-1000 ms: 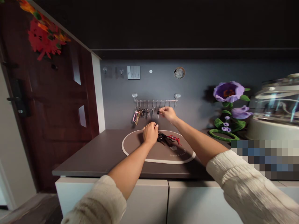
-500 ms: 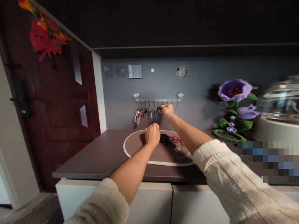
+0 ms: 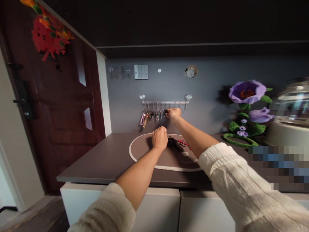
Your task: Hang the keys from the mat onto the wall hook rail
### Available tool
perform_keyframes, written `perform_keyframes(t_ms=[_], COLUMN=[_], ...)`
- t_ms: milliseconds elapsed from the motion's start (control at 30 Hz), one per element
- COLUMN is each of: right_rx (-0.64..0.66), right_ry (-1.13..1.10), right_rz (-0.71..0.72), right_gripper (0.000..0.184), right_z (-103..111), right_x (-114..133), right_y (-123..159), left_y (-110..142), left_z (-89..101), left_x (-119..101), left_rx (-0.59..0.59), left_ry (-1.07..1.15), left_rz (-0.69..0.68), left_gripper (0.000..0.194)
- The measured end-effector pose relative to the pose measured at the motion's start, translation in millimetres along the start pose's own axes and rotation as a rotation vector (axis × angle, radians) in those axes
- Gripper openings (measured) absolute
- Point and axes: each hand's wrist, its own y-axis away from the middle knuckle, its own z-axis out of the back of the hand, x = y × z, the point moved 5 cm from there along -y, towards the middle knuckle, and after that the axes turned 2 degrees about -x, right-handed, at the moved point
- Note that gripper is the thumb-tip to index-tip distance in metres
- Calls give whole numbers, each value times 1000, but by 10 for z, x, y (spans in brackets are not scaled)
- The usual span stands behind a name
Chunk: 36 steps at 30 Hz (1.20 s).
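My right hand (image 3: pixel 174 115) is raised to the clear hook rail (image 3: pixel 166 102) on the wall. Its fingertips pinch a small bunch of keys (image 3: pixel 166 112) under one of the hooks; whether the ring sits on the hook is too small to tell. Left of it hang several other key bunches (image 3: pixel 157 115), one with a pink strap (image 3: pixel 142 120) and a brown tag (image 3: pixel 145 121). Low over the oval brown mat (image 3: pixel 142 145), my left hand (image 3: pixel 159 138) is closed, its fingertips turned away from view. Just right of it lies a dark tangled bundle (image 3: pixel 174 144) with red cord (image 3: pixel 183 142).
A purple artificial flower (image 3: pixel 247 91) and a clear-domed appliance (image 3: pixel 292 109) stand on the right of the counter (image 3: pixel 96 154). A dark overhead cabinet (image 3: pixel 183 25) hangs above. On the left is a dark red door (image 3: pixel 60 106).
The whole view has shifted slightly, with the scene a little further right. Both hands keep nearly the same places against the rail and the mat.
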Motion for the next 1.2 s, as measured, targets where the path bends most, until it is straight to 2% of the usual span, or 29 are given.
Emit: perform_keyframes(t_ms=[367, 600, 900, 1200], right_rx=[52, 120, 266, 335], right_ry=[-13, -7, 19, 162], right_rz=[-23, -25, 6, 71], right_gripper=[10, 14, 12, 13], right_z=[25, 121, 448, 937], right_x=[-133, -154, -127, -262], right_y=[-48, 15, 258, 561], left_y=[-7, -13, 11, 50], left_z=[-2, -17, -28, -42], left_x=[5, 11, -15, -71], left_rx=[8, -4, 2, 76], left_ry=[-4, 30, 94, 114], left_rz=[9, -25, -92, -178], left_gripper=[27, 25, 21, 20])
